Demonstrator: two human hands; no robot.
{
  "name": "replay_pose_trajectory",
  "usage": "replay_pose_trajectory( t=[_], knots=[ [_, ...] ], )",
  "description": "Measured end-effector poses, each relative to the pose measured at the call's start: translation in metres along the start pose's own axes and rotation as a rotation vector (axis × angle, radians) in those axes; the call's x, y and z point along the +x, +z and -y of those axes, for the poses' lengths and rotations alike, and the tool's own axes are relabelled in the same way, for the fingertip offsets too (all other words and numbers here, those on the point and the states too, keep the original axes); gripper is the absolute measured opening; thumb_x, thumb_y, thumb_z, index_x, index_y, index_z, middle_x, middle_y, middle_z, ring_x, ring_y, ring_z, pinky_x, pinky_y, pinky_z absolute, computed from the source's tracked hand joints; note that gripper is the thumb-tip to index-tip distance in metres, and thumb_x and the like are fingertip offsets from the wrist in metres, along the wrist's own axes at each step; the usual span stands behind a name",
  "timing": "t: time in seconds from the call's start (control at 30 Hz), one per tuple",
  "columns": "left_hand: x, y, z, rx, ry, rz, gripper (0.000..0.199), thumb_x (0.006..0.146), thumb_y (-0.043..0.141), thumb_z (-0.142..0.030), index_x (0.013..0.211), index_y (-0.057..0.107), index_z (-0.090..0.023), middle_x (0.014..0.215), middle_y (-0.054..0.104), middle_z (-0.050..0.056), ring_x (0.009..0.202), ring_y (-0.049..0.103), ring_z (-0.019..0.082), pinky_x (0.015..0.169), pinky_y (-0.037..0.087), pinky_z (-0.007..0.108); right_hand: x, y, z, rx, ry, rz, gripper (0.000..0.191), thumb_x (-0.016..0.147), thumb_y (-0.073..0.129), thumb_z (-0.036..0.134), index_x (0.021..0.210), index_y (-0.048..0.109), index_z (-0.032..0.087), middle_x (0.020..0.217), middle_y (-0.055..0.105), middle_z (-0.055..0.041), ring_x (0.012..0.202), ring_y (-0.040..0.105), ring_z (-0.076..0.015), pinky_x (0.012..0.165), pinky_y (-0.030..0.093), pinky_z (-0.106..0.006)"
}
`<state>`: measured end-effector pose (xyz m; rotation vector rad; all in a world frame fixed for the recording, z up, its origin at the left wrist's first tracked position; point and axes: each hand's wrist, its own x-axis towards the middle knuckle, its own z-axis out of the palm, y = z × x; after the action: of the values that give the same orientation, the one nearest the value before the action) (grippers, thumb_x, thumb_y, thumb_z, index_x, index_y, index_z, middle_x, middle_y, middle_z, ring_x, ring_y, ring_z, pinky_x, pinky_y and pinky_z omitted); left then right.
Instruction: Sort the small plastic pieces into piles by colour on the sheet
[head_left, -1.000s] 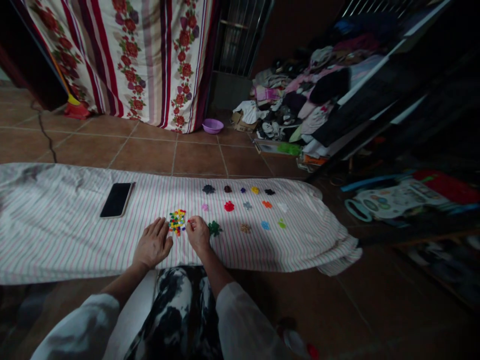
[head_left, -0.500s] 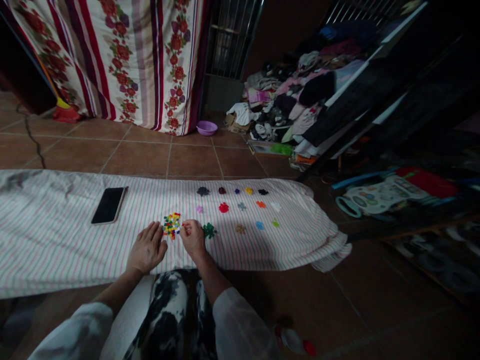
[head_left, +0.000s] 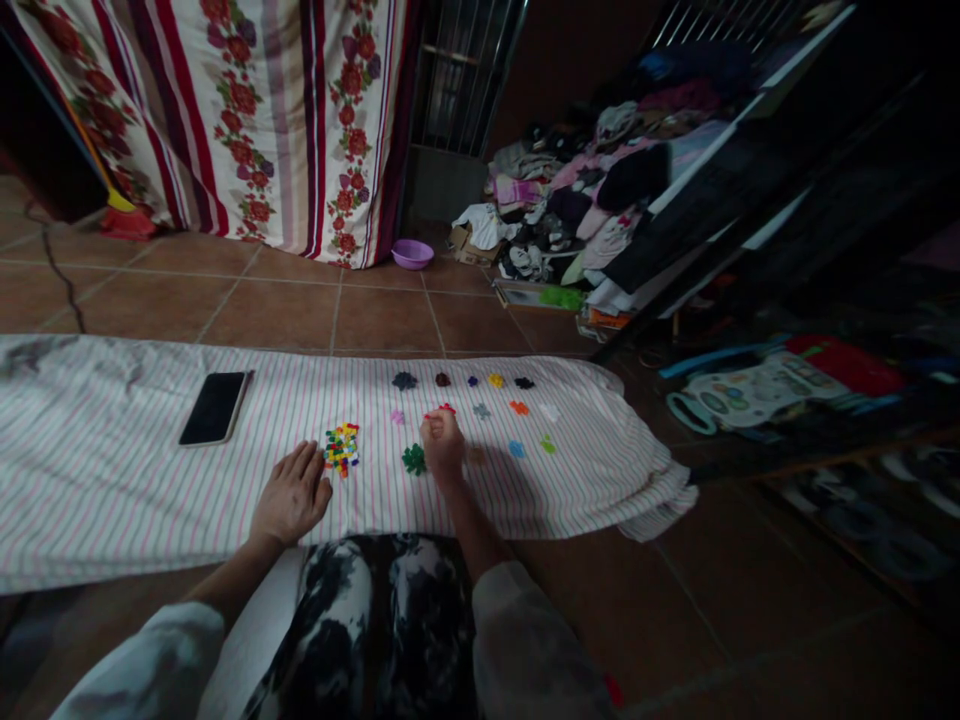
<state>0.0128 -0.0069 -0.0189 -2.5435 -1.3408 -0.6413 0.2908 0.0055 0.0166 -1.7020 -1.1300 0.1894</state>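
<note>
My left hand lies flat on the striped cloth, fingers stretched out. Its fingertips are beside a mixed pile of small coloured pieces. My right hand is pinched, and a speck of red shows at its fingertips; the piece's exact shape is too small to make out. It hovers at the red pile, partly covering it. Left of this hand sits a green pile; a tan pile is at its right. A pink pile and a grey pile are nearby.
A phone lies on the cloth at left. More single-colour piles, including yellow, orange, blue and lime green, stand to the right. On the tiled floor beyond are a purple basin and heaped clothes.
My right hand has moved right from the mixed pile to the red pile, with a small red piece in its pinch. My left hand has stayed beside the mixed pile.
</note>
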Motion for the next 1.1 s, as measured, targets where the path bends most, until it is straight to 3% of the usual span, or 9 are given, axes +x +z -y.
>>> replay_pose_trajectory(
  t=[0.33, 0.63, 0.87, 1.1],
  knots=[
    [0.001, 0.001, 0.000, -0.075, -0.043, 0.011, 0.045, 0.088, 0.042, -0.034, 0.123, 0.058, -0.010, 0.131, 0.059, 0.021, 0.130, 0.049, 0.033, 0.103, 0.044, 0.050, 0.046, -0.032, -0.052, -0.300, -0.010, 0.055, 0.015, 0.077, 0.049, 0.022, 0.085, 0.061, 0.020, 0.078, 0.068, -0.0049, 0.072, 0.062, -0.0175, 0.068, 0.046, -0.026],
    [0.000, 0.001, 0.000, -0.039, -0.020, 0.004, 0.043, 0.089, 0.043, -0.033, 0.121, 0.059, -0.008, 0.131, 0.059, 0.021, 0.129, 0.049, 0.033, 0.103, 0.044, 0.048, 0.053, -0.027, -0.071, -0.408, -0.042, 0.164, 0.018, 0.077, 0.050, 0.018, 0.087, 0.065, 0.017, 0.085, 0.069, -0.0068, 0.079, 0.061, -0.0181, 0.073, 0.044, -0.026],
    [0.000, 0.002, 0.000, -0.062, -0.033, -0.003, 0.043, 0.088, 0.044, -0.033, 0.122, 0.058, -0.010, 0.131, 0.059, 0.020, 0.130, 0.049, 0.032, 0.103, 0.045, 0.048, 0.052, -0.021, -0.079, -0.404, -0.107, 0.176, 0.017, 0.078, 0.050, 0.019, 0.086, 0.065, 0.017, 0.089, 0.067, -0.0061, 0.081, 0.059, -0.0168, 0.077, 0.044, -0.027],
    [0.000, 0.002, -0.001, -0.081, -0.046, 0.008, 0.045, 0.088, 0.043, -0.033, 0.125, 0.057, -0.011, 0.133, 0.058, 0.020, 0.131, 0.048, 0.033, 0.103, 0.044, 0.050, 0.051, -0.020, -0.082, -0.366, -0.083, 0.178, 0.021, 0.077, 0.049, 0.017, 0.085, 0.068, 0.017, 0.091, 0.068, -0.0063, 0.080, 0.059, -0.0157, 0.079, 0.046, -0.028]
  ],
)
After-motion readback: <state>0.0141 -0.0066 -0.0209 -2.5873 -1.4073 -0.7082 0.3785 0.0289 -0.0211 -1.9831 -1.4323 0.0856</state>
